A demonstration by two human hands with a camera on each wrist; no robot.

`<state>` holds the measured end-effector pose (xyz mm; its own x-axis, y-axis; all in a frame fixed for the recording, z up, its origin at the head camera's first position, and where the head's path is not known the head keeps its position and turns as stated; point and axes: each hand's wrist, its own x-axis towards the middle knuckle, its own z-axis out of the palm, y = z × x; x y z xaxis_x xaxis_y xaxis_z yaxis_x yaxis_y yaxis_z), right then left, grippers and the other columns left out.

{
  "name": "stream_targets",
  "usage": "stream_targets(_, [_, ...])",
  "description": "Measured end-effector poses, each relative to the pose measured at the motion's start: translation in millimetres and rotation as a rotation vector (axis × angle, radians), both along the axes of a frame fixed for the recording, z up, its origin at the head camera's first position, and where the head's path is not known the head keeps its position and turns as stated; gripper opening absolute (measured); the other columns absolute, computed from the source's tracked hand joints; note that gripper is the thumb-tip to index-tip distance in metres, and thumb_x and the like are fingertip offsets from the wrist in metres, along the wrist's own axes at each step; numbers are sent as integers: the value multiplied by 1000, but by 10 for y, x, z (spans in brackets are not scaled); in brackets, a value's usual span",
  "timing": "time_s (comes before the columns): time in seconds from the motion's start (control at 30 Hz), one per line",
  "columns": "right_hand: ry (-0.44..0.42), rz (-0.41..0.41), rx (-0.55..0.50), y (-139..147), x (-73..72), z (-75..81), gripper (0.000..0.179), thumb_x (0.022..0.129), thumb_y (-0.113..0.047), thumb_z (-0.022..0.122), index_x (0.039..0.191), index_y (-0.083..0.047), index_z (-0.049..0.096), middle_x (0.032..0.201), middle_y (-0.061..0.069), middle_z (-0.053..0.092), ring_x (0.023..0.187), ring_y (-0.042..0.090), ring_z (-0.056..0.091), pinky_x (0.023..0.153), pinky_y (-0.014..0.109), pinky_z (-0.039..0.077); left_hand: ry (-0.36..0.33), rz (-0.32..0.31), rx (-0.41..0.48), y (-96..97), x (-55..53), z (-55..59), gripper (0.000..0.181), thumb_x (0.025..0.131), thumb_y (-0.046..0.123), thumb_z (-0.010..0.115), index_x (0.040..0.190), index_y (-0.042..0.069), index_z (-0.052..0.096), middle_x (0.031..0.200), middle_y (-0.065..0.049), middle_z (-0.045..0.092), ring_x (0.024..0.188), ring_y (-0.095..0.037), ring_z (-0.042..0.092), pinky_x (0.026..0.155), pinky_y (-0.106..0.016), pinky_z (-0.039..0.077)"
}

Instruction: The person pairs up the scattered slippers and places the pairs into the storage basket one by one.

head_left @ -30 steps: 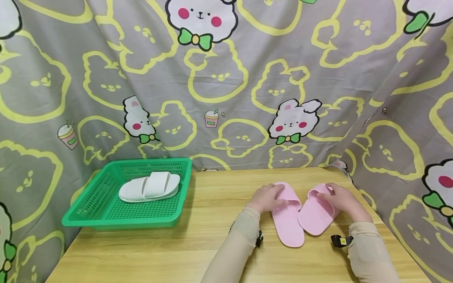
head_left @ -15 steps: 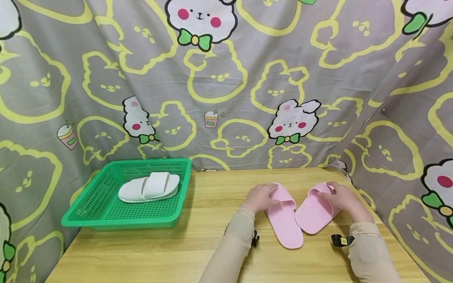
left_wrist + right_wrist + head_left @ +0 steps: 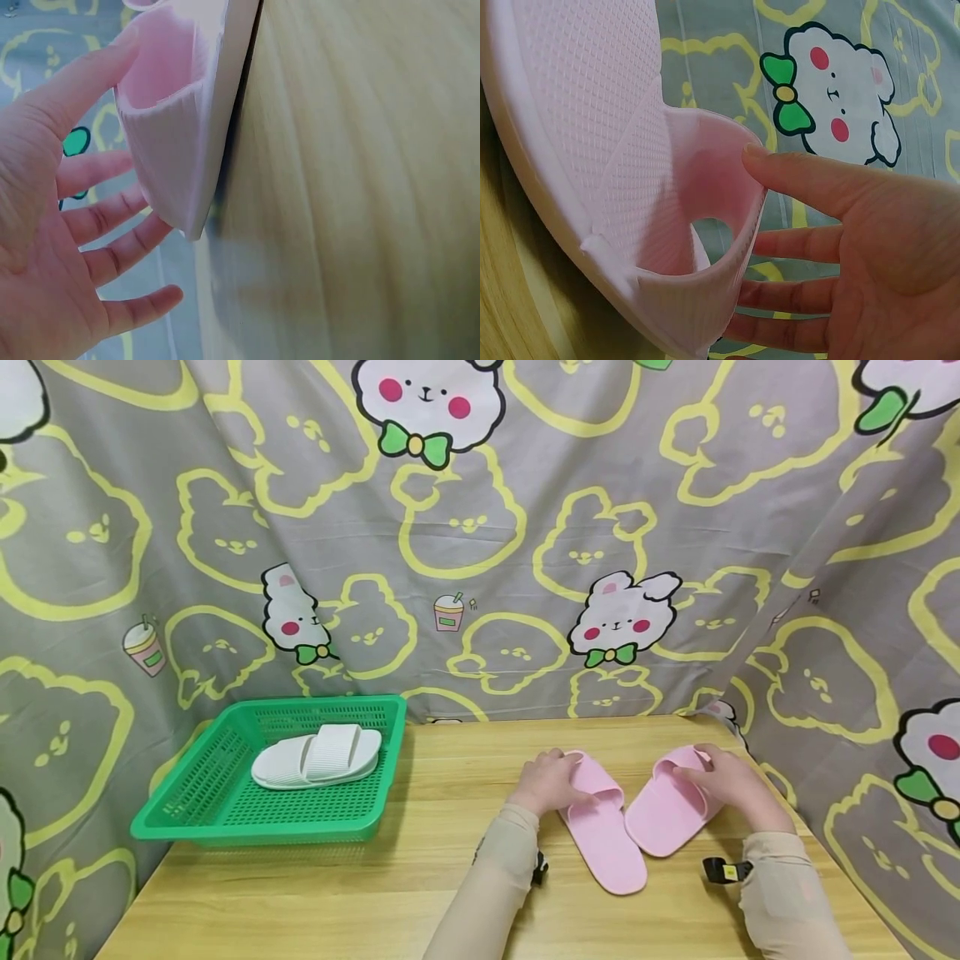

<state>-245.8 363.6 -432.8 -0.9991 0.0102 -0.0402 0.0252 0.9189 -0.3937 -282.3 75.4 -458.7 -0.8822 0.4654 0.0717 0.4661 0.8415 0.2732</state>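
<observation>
Two pink slippers lie side by side on the wooden table, their near ends close together. My left hand is at the strap of the left pink slipper; in the left wrist view its thumb lies over the strap edge, the other fingers spread along the outer side. At the right pink slipper, my right hand pinches the strap, thumb on the strap rim and fingers partly hidden behind it. A white slipper sits in a green basket on the left.
The wooden table runs between the basket and the pink slippers. A grey patterned curtain hangs behind the table and along both sides. Each wrist wears a black strapped device, the right one showing clearly.
My left hand has shifted left with the left pink slipper, whose toe end swung left and near end came slightly closer. The right slipper has moved slightly left; my right hand stays at its strap.
</observation>
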Motion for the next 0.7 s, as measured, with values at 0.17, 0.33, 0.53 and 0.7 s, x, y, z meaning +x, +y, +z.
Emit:
stream_targets(0.17, [8, -6, 8, -1, 8, 19, 85, 81, -58, 51, 129, 10, 35, 117, 38, 47, 106, 51, 46, 84, 57, 40, -4, 24, -14, -1, 27, -17, 76, 63, 69, 62, 127, 31, 49, 119, 2, 54, 103, -18, 52, 84, -39, 43])
stream_targets(0.33, [12, -7, 19, -11, 22, 45, 87, 80, -60, 50, 129, 11, 34, 116, 38, 48, 106, 51, 46, 84, 57, 40, 10, 47, -10, -15, 72, -18, 65, 64, 69, 60, 115, 29, 57, 112, 3, 54, 98, -18, 51, 82, -40, 42])
stream_targets(0.53, [41, -14, 27, -32, 35, 71, 89, 79, -60, 52, 126, 14, 37, 113, 37, 50, 103, 50, 48, 82, 56, 41, 15, 82, 55, -68, 133, -15, 70, 64, 71, 58, 119, 29, 55, 113, 4, 53, 99, -16, 49, 81, -40, 41])
stream_targets(0.7, [81, -17, 42, -40, 30, 79, 88, 79, -60, 52, 124, 15, 40, 110, 36, 53, 101, 50, 50, 81, 56, 42, 55, 102, 90, -118, 143, -63, 70, 64, 71, 58, 119, 29, 54, 113, 4, 51, 100, -16, 46, 79, -37, 40])
